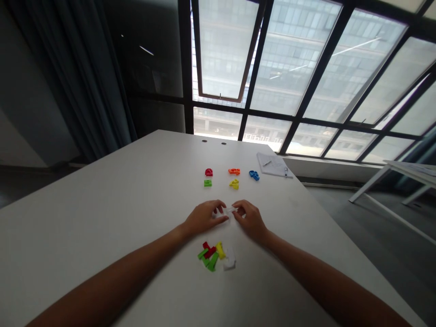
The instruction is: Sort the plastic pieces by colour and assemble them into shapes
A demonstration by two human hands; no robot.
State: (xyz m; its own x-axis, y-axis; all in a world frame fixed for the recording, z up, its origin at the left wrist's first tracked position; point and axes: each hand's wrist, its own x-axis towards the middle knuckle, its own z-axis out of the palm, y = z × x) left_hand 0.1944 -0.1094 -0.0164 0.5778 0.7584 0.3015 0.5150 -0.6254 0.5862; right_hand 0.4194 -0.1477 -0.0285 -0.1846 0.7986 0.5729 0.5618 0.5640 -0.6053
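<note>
Between my two hands, just above or on the white table, is a small white plastic piece (229,210); its exact shape is hard to make out. My left hand (206,215) has its thumb and fingers curled round the left end of the piece. At the right end, my right hand (250,219) pinches it between thumb and fingertips. Nearer me lies a loose heap of parts: red pieces (210,252), green pieces (213,262), a yellow piece (220,250) and white pieces (229,260).
Beyond my hands sit a red piece (209,172), a green block (207,183), an orange piece (234,171), a yellow piece (234,184) and a blue piece (254,175). Papers (272,164) with pens lie at the right edge of the white table (136,181).
</note>
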